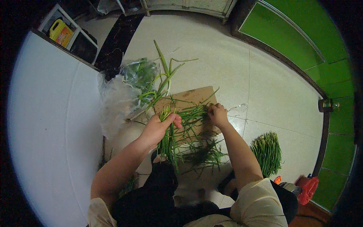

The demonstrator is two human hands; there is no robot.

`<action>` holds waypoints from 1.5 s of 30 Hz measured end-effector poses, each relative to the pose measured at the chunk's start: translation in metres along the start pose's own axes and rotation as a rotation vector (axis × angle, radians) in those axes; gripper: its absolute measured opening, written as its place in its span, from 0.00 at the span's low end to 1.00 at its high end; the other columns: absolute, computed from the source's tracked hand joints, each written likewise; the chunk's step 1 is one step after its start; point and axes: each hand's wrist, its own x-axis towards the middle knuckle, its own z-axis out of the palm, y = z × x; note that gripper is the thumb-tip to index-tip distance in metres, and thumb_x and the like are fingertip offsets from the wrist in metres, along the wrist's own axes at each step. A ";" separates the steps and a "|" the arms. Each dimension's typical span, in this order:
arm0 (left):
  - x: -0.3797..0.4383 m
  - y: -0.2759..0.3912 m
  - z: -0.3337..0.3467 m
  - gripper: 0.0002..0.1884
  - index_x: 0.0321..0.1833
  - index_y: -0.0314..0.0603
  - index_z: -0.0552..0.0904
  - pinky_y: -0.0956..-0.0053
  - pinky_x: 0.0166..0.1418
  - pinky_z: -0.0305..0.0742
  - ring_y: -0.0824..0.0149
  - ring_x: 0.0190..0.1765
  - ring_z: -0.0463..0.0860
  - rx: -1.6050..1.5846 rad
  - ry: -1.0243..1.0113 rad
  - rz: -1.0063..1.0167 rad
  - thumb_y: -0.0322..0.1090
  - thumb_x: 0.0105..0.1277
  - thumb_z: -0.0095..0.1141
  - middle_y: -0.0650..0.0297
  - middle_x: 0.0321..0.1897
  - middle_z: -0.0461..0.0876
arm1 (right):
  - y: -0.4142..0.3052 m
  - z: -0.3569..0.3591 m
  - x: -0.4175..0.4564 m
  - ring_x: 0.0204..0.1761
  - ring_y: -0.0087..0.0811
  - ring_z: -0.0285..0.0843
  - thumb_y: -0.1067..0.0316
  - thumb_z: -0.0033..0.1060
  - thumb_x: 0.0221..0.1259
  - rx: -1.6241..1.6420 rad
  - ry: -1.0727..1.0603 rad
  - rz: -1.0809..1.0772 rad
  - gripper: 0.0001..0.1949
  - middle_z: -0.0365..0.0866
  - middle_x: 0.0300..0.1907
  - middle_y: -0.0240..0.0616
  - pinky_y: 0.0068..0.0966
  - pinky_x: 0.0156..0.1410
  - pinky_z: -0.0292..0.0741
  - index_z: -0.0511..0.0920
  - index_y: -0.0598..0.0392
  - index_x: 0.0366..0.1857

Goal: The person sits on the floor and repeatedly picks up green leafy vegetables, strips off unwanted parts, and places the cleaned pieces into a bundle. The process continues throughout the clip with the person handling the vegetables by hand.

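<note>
My left hand (155,129) is closed around a small bunch of garlic chives (168,142), pale ends up past the thumb and green leaves hanging below. Loose chives (192,115) lie scattered over a flat piece of brown cardboard (205,93) on the floor. At the right side of that pile is my right hand (219,115), fingers curled down at the chives' ends; its fingertips are hidden, so a grip cannot be made out. More loose leaves (210,156) spill off the cardboard's near edge towards my feet.
A neat stack of chives (266,153) lies on the tiles to the right. Scallions (164,68) and a clear plastic bag (122,99) holding greens are at the far left. A white panel (51,113) borders the left, green cabinets (337,113) the right. A red object (307,188) stands near right.
</note>
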 end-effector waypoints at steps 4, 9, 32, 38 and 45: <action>-0.003 -0.003 -0.005 0.13 0.42 0.35 0.78 0.77 0.47 0.73 0.71 0.40 0.80 -0.121 0.039 -0.042 0.40 0.74 0.48 0.64 0.34 0.81 | -0.014 -0.040 0.012 0.42 0.32 0.78 0.70 0.62 0.59 0.758 -0.244 0.084 0.06 0.80 0.39 0.35 0.27 0.49 0.74 0.78 0.52 0.38; -0.006 0.010 0.006 0.12 0.44 0.35 0.78 0.80 0.46 0.75 0.73 0.41 0.80 0.208 0.211 0.130 0.36 0.66 0.60 0.63 0.37 0.82 | -0.068 -0.109 0.014 0.38 0.18 0.74 0.74 0.57 0.65 1.352 -0.303 -0.068 0.04 0.78 0.36 0.27 0.18 0.47 0.72 0.76 0.57 0.40; -0.006 0.012 0.004 0.11 0.45 0.40 0.75 0.81 0.26 0.67 0.78 0.29 0.77 -0.007 -0.028 0.003 0.41 0.72 0.50 0.66 0.28 0.80 | -0.009 -0.047 0.019 0.41 0.39 0.80 0.67 0.58 0.61 -0.158 0.205 -0.251 0.12 0.80 0.45 0.40 0.31 0.47 0.76 0.79 0.53 0.47; -0.006 0.010 0.006 0.13 0.45 0.38 0.79 0.81 0.29 0.66 0.77 0.30 0.74 0.092 -0.018 -0.089 0.42 0.72 0.50 0.68 0.27 0.78 | 0.010 0.003 0.021 0.47 0.51 0.76 0.67 0.60 0.56 0.204 -0.048 0.105 0.11 0.76 0.45 0.43 0.40 0.49 0.76 0.78 0.51 0.43; -0.005 0.005 0.005 0.14 0.41 0.36 0.81 0.76 0.42 0.72 0.73 0.35 0.78 0.209 -0.024 0.085 0.41 0.73 0.49 0.66 0.31 0.81 | 0.011 -0.004 0.029 0.49 0.48 0.76 0.63 0.62 0.57 -0.070 -0.079 -0.045 0.13 0.77 0.46 0.45 0.44 0.53 0.73 0.76 0.54 0.44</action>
